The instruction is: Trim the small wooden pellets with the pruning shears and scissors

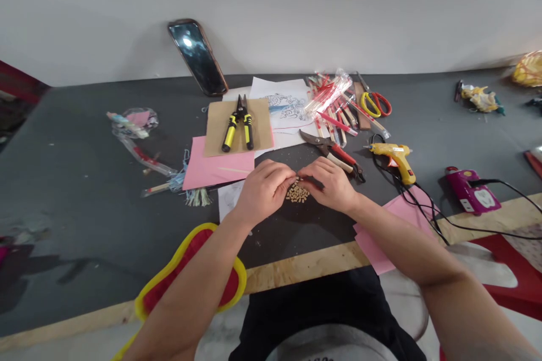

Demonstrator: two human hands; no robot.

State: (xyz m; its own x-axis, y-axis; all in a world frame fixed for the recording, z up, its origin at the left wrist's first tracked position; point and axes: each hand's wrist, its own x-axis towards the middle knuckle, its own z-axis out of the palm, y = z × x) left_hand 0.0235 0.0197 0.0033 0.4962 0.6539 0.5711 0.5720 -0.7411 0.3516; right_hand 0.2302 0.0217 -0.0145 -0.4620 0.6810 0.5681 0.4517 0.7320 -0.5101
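Both hands meet above a small heap of short tan wooden bits (298, 194) on the grey table. My left hand (267, 187) is closed, thumb pressed to the fingers. Fingertip to fingertip with it, my right hand (329, 183) is pinched closed too. Whatever lies between the fingertips is too small to make out. Just beyond the right hand rest pruning shears (332, 152) with one red and one pale handle. Yellow-and-black snips (238, 127) lie on a brown card (212, 130), which overlaps pink paper (199, 166).
A phone (199, 56) leans on the wall. Wrapped chopsticks (330, 102) and scissors (376, 102) lie at the back. To the right are a yellow glue gun (394, 157), its cord, and a purple power strip (473, 190). A red-and-yellow padded shape (190, 259) overlaps the front edge.
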